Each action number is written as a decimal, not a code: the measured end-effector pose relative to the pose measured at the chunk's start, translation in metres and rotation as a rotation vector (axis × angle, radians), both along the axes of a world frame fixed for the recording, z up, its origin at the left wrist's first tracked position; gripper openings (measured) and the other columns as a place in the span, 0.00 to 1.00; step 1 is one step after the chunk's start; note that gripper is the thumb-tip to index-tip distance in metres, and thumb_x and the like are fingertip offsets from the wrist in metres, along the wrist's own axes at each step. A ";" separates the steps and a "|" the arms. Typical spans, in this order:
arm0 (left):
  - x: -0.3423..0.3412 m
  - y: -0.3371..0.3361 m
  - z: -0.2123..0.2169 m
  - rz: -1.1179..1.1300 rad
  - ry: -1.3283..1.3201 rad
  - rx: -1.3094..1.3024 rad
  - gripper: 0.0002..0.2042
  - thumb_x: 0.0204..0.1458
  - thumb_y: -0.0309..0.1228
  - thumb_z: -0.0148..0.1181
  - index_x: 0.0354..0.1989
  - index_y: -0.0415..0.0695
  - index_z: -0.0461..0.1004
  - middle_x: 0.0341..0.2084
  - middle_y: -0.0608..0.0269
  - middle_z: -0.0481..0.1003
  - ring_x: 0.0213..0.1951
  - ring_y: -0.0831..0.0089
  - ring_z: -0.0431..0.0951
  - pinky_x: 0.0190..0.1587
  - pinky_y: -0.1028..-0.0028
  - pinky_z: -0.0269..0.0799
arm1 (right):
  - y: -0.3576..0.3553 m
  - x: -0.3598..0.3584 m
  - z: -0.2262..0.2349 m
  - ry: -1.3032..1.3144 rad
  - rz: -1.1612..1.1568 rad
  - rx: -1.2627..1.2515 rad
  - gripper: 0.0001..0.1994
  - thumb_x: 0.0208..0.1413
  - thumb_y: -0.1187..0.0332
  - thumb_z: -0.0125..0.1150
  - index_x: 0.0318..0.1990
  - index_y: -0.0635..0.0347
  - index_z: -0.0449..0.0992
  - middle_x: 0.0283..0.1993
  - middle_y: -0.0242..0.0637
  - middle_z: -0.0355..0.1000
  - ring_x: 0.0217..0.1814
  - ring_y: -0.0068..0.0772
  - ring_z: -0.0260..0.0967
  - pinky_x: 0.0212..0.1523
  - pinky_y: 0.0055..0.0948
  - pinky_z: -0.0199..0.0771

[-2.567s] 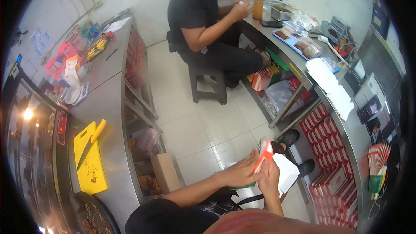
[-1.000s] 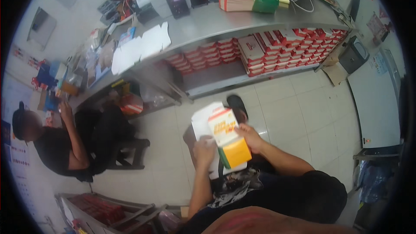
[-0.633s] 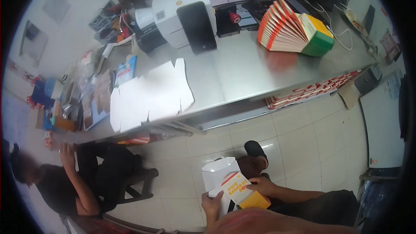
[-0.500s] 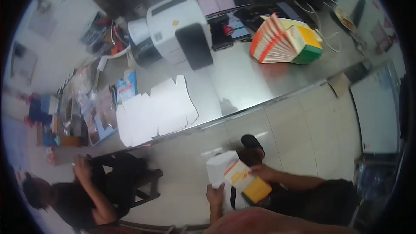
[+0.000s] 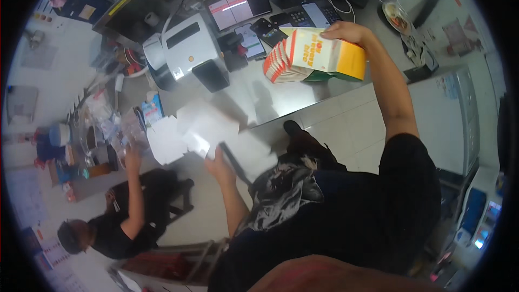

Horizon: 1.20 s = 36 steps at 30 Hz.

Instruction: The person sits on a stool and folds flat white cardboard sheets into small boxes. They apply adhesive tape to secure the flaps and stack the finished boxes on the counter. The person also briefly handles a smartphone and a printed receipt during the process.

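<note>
My left hand (image 5: 219, 168) is closed on the edge of a large white cardboard sheet (image 5: 251, 154), which hangs by the table's front edge and is blurred by motion. Another pale sheet (image 5: 208, 121) lies close by, overlapping it in view. At the right of the table, my right hand (image 5: 348, 33) grips a flattened cream, yellow and green food carton (image 5: 319, 48) from above, with the thumb and fingers over its top edge. The carton leans against a fanned row of similar folded cartons (image 5: 278, 65) with red edges.
On the steel table (image 5: 281, 103) stand a white label printer (image 5: 189, 48), an open laptop (image 5: 238, 5) and phones (image 5: 251, 40). A plate of food (image 5: 394, 17) sits at the far right. At left, another person (image 5: 108, 227) sits beside plastic bags (image 5: 102, 111). A white cabinet (image 5: 440, 113) stands right.
My right hand has carried the carton from in front of my body up to the row on the table. My left hand and white sheet have moved left toward the table edge.
</note>
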<state>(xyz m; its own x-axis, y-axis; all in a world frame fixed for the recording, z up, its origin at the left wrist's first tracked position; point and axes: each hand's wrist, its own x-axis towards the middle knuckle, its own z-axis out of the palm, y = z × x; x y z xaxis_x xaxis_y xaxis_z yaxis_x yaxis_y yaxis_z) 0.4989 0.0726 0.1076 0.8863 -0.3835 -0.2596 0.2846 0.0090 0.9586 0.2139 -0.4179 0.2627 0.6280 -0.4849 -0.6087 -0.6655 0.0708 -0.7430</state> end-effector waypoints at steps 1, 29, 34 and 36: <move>-0.016 -0.019 -0.008 0.057 -0.012 0.056 0.19 0.61 0.27 0.63 0.56 0.30 0.71 0.50 0.49 0.77 0.50 0.64 0.78 0.55 0.67 0.73 | -0.014 0.016 -0.010 0.070 0.139 -0.053 0.26 0.61 0.48 0.68 0.54 0.64 0.83 0.47 0.39 0.83 0.45 0.29 0.81 0.48 0.31 0.80; -0.132 -0.145 -0.059 -0.336 0.173 0.620 0.38 0.60 0.35 0.63 0.63 0.30 0.39 0.49 0.40 0.70 0.49 0.56 0.77 0.53 0.62 0.75 | 0.026 0.078 -0.094 -0.155 -0.074 -1.071 0.20 0.69 0.57 0.53 0.34 0.67 0.79 0.35 0.53 0.78 0.40 0.60 0.76 0.44 0.55 0.72; -0.121 -0.130 -0.031 -0.359 -0.016 0.683 0.39 0.59 0.39 0.62 0.67 0.31 0.44 0.47 0.29 0.75 0.49 0.39 0.79 0.56 0.53 0.73 | 0.019 0.070 -0.068 -0.183 -0.309 -1.029 0.20 0.70 0.53 0.55 0.43 0.64 0.82 0.40 0.52 0.81 0.43 0.57 0.78 0.45 0.47 0.75; -0.115 -0.126 -0.017 -0.427 -0.007 0.723 0.39 0.59 0.41 0.61 0.69 0.33 0.46 0.46 0.25 0.76 0.51 0.34 0.79 0.58 0.50 0.71 | 0.020 0.061 -0.068 -0.168 -0.403 -1.000 0.20 0.70 0.53 0.55 0.43 0.64 0.82 0.40 0.52 0.81 0.44 0.56 0.79 0.46 0.46 0.75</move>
<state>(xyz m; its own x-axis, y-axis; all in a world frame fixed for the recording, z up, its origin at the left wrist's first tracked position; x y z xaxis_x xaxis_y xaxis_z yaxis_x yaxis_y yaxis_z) 0.3838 -0.0532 0.0901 0.7056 -0.4272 -0.5654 0.1182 -0.7157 0.6883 0.2752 -0.3981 0.1948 0.3503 -0.9014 0.2544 -0.6133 -0.4260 -0.6651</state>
